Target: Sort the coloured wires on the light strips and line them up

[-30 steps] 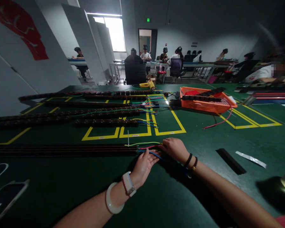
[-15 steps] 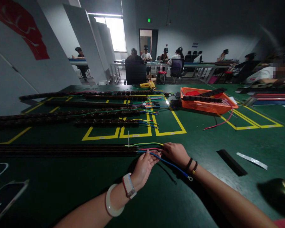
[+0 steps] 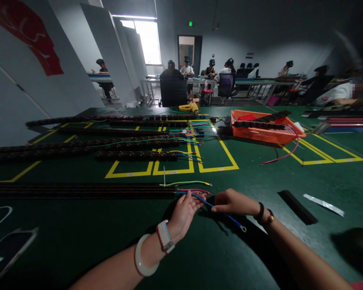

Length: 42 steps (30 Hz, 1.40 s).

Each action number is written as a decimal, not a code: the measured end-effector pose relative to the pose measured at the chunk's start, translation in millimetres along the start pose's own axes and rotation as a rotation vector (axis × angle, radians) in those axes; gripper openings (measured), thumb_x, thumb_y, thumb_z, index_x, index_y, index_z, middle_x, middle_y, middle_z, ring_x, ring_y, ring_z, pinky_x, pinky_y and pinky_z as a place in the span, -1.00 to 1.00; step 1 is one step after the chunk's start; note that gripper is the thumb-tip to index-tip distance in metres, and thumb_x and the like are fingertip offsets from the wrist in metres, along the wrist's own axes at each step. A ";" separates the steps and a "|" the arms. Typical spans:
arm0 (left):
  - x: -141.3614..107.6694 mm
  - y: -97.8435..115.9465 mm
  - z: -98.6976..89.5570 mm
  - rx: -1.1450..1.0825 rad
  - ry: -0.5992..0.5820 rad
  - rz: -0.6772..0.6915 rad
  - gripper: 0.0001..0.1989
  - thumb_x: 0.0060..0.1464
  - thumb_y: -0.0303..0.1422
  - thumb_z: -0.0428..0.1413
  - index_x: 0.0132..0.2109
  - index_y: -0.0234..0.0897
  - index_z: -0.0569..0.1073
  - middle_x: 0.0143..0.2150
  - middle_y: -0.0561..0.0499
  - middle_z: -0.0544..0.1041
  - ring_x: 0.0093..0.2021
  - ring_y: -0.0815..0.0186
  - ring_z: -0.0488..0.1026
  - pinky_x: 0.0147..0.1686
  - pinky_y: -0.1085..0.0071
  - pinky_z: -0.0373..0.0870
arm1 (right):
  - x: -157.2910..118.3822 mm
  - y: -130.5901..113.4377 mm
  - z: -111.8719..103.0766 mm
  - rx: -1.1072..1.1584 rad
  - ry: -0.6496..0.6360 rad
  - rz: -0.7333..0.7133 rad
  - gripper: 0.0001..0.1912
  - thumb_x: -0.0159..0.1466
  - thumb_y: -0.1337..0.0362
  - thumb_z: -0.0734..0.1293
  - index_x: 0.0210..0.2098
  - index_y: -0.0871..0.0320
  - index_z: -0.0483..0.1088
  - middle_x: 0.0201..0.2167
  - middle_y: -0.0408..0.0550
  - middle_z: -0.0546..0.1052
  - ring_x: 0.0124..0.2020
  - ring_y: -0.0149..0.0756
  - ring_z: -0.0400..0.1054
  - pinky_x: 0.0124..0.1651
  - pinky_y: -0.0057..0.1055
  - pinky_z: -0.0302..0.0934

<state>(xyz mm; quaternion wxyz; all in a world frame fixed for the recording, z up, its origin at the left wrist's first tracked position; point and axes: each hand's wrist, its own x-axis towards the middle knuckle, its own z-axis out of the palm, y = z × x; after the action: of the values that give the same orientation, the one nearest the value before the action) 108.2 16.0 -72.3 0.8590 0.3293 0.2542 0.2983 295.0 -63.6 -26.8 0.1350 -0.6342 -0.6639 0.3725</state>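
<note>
A long dark strip point(image 3: 93, 190) lies across the left of the green table, with a yellow-green wire point(image 3: 189, 183), a red wire point(image 3: 196, 190) and a blue wire point(image 3: 205, 202) coming out of its right end. My left hand point(image 3: 186, 211) is palm up under the blue and red wires, fingers spread and partly beneath them. My right hand point(image 3: 234, 202) has its fingers pinched together at the blue wire, short of its ring terminal point(image 3: 243, 228). A white cable tie point(image 3: 164, 175) stands up at the yellow-green wire.
More wired strips point(image 3: 139, 155) lie beyond, near yellow tape frames. An orange basket point(image 3: 266, 134) and a yellow heat gun point(image 3: 189, 107) stand farther back. On the right are a black piece point(image 3: 297, 206) and a silvery strip point(image 3: 323, 205); people sit behind.
My right hand has left the end of the yellow-green wire and moved right and nearer, onto the blue wire. The yellow-green wire's ring end now shows. My left hand has hardly moved.
</note>
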 end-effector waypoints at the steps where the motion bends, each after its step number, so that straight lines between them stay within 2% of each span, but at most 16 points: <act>1: -0.3 0.6 0.5 0.000 0.003 0.003 -0.67 0.15 -0.17 -0.04 -0.23 -0.40 0.41 -0.20 -0.23 0.53 -0.12 0.19 0.47 0.02 0.22 0.35 | -0.8 0.7 0.0 0.062 -0.027 0.005 -0.54 0.20 -0.09 0.23 -0.37 0.23 0.38 -0.55 -0.13 0.44 -0.56 -0.46 0.26 -0.52 -0.55 0.04; 3: -1.4 1.7 2.0 0.008 0.007 -0.030 -0.67 0.15 -0.18 -0.04 -0.20 -0.39 0.40 -0.14 -0.25 0.52 -0.08 0.17 0.47 0.07 0.19 0.33 | -2.2 2.3 -0.5 0.160 -0.039 0.026 -0.59 0.22 -0.04 0.22 -0.30 0.23 0.37 -0.52 -0.10 0.47 -0.55 -0.42 0.32 -0.51 -0.55 0.12; 6: -4.0 1.8 5.3 0.113 -0.032 -0.150 -0.62 0.14 -0.13 -0.04 -0.17 -0.41 0.40 -0.12 -0.29 0.51 -0.09 0.14 0.49 0.06 0.14 0.35 | -4.5 5.2 -3.8 0.200 -0.003 0.047 -0.62 0.22 0.00 0.23 -0.25 0.24 0.36 -0.52 -0.08 0.48 -0.56 -0.40 0.35 -0.52 -0.54 0.18; 9: -6.8 0.5 8.1 0.315 -0.122 -0.198 -0.49 0.10 -0.02 -0.06 -0.23 -0.47 0.43 -0.21 -0.31 0.54 -0.21 0.15 0.53 -0.08 0.20 0.42 | -6.2 8.6 -8.1 0.174 0.052 0.019 -0.62 0.21 0.04 0.25 -0.19 0.24 0.37 -0.50 -0.08 0.47 -0.56 -0.42 0.33 -0.54 -0.55 0.17; 12: -8.9 0.5 9.5 0.415 -0.167 -0.194 -0.40 0.06 0.08 -0.10 -0.29 -0.46 0.45 -0.27 -0.29 0.56 -0.32 0.20 0.54 -0.25 0.33 0.44 | -6.6 11.1 -9.5 0.120 0.093 -0.040 -0.65 0.22 0.07 0.25 -0.17 0.22 0.40 -0.50 -0.11 0.46 -0.58 -0.46 0.29 -0.55 -0.58 0.13; 16: -11.2 3.0 10.1 0.431 -0.212 -0.207 -0.42 0.04 0.08 -0.08 -0.31 -0.44 0.44 -0.33 -0.25 0.56 -0.37 0.23 0.54 -0.34 0.39 0.43 | -3.7 11.1 -4.7 0.037 0.032 -0.058 -0.71 0.25 0.15 0.22 -0.21 0.21 0.45 -0.47 -0.11 0.49 -0.59 -0.49 0.28 -0.54 -0.58 0.10; 21: -12.1 4.0 10.3 0.442 -0.234 -0.228 -0.49 0.07 0.01 -0.08 -0.31 -0.42 0.43 -0.32 -0.24 0.57 -0.36 0.23 0.54 -0.34 0.40 0.44 | 2.5 12.0 1.7 -0.105 0.022 -0.134 -0.77 0.26 0.25 0.22 -0.27 0.17 0.50 -0.43 -0.13 0.53 -0.48 -0.47 0.31 -0.41 -0.56 0.12; 28: -12.1 4.0 12.6 0.455 -0.240 -0.224 -0.54 0.05 -0.03 -0.04 -0.33 -0.42 0.42 -0.36 -0.22 0.57 -0.39 0.25 0.54 -0.38 0.44 0.43 | 4.5 23.9 -2.9 -0.131 0.117 -0.204 -0.76 0.21 0.17 0.30 -0.21 0.14 0.51 -0.32 -0.07 0.53 -0.31 -0.37 0.37 -0.25 -0.50 0.16; 34: -11.7 4.1 11.3 0.462 -0.254 -0.209 -0.53 0.08 -0.02 -0.08 -0.33 -0.40 0.40 -0.35 -0.22 0.57 -0.40 0.25 0.54 -0.40 0.44 0.42 | 5.1 27.3 -6.4 0.003 0.094 -0.204 -0.68 0.18 0.04 0.32 -0.23 0.14 0.51 -0.29 -0.07 0.53 -0.28 -0.35 0.39 -0.21 -0.48 0.19; 36: -12.1 5.0 11.5 0.471 -0.264 -0.208 -0.52 0.09 -0.02 -0.11 -0.33 -0.40 0.40 -0.35 -0.22 0.57 -0.39 0.25 0.54 -0.38 0.44 0.42 | 5.5 29.5 -7.7 0.088 0.159 -0.159 -0.65 0.19 0.02 0.29 -0.26 0.17 0.50 -0.32 -0.06 0.53 -0.31 -0.34 0.39 -0.23 -0.46 0.20; 39: -13.4 7.4 12.9 0.486 -0.271 -0.208 -0.52 0.09 -0.02 -0.11 -0.33 -0.40 0.41 -0.35 -0.21 0.57 -0.38 0.26 0.54 -0.35 0.43 0.42 | 8.0 35.3 -7.9 0.256 0.339 -0.077 -0.63 0.18 0.00 0.30 -0.31 0.21 0.48 -0.38 -0.07 0.51 -0.36 -0.36 0.35 -0.30 -0.47 0.17; 42: -14.9 9.2 14.8 0.491 -0.264 -0.209 -0.52 0.08 -0.01 -0.09 -0.33 -0.40 0.41 -0.35 -0.20 0.57 -0.37 0.26 0.53 -0.34 0.42 0.42 | 14.0 43.3 -3.6 0.504 0.535 -0.006 -0.61 0.13 -0.02 0.33 -0.33 0.23 0.43 -0.56 -0.18 0.37 -0.56 -0.50 0.17 -0.51 -0.54 0.02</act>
<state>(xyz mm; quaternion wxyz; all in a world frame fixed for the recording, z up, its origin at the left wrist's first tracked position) 104.1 5.3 -52.5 0.8053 0.5354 0.2374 0.0926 327.3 -52.8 -57.3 0.4569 -0.6541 -0.4942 0.3451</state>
